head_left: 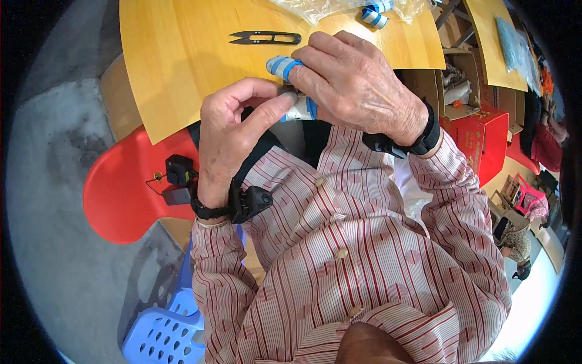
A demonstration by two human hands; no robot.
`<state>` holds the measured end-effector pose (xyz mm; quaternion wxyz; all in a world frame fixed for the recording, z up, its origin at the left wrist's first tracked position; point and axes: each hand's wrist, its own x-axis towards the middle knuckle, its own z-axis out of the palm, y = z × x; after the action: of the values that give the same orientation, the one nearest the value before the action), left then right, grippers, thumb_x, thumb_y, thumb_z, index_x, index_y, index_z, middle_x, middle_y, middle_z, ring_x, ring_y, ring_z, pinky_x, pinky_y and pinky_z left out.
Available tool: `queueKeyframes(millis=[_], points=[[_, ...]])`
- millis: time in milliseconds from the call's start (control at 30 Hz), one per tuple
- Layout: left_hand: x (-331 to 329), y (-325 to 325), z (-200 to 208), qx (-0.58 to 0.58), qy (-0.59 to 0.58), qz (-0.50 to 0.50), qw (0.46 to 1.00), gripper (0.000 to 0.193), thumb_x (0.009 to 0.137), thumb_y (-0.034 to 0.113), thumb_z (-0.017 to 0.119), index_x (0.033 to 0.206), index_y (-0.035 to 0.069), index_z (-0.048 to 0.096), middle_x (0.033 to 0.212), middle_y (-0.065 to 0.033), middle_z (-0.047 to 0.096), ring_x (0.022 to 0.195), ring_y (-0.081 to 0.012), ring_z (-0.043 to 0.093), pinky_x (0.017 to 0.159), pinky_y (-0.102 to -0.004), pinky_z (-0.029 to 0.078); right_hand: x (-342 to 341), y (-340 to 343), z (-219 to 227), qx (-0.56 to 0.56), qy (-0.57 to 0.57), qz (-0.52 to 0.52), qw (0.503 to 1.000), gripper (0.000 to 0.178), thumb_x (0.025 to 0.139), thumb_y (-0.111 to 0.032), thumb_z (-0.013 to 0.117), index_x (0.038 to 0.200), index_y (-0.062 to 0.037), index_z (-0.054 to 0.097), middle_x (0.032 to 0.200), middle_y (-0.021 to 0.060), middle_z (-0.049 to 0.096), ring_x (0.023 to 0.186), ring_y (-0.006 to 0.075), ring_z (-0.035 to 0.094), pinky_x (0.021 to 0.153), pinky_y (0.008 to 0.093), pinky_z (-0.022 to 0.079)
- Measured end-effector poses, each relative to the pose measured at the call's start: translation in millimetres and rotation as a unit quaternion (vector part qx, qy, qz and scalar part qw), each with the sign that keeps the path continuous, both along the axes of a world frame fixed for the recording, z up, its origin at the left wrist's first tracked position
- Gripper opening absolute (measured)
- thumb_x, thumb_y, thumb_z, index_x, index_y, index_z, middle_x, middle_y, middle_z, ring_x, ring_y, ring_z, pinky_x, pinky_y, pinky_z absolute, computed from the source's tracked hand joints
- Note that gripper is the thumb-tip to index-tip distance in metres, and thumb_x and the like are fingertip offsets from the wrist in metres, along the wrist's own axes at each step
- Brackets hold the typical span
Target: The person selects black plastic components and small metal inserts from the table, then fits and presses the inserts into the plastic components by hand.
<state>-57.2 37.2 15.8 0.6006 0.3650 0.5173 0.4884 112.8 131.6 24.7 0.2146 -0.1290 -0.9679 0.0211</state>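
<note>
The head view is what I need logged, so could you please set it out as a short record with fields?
Left hand: thumb and forefinger pinching at the striped material
Right hand: holding the striped material, grip partly hidden
Material colour: blue and white
On the table: black snips beyond the hands; striped roll and clear plastic near the picture's top
Left side: red chair

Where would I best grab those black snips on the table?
Probably by the rounded handle loop of the black snips, coming from the right: they lie flat on the table, with both pointed blades facing left.
</note>
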Motion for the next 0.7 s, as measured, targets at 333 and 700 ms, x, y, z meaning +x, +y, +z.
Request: queueKeyframes(millis=[333,700], points=[[1.9,0.7,-6.1,0.035,0.138,-0.001,0.990,0.016,0.076,0.010,0.068,0.080,-0.005,0.063,0.068,-0.0047,0.062,0.064,-0.0083,0.056,0.060,-0.0216,0.045,0.7,-1.5,-10.4,-0.028,0.009,0.008,1.000,0.023,0.066,-0.021,0.062,0.081,-0.0072,0.053,0.073,0.0033,0.051,0.075,0.0189,0.055,0.062,0.0311,0.048],[3.8,5.4,5.8,0.190,0.347,-0.028,0.918,0.068,0.062,0.021,0.079,0.121,0.004,0.051,0.107,-0.0130,0.059,0.095,-0.0266,0.057,0.084,-0.0358,0.045,2.1,2.4,-11.8,-0.119,0.005,0.027,0.993,0.029,0.073,-0.028,0.064,0.089,-0.0055,0.054,0.076,0.0060,0.053,0.076,0.0240,0.056,0.064,0.0345,0.049]])
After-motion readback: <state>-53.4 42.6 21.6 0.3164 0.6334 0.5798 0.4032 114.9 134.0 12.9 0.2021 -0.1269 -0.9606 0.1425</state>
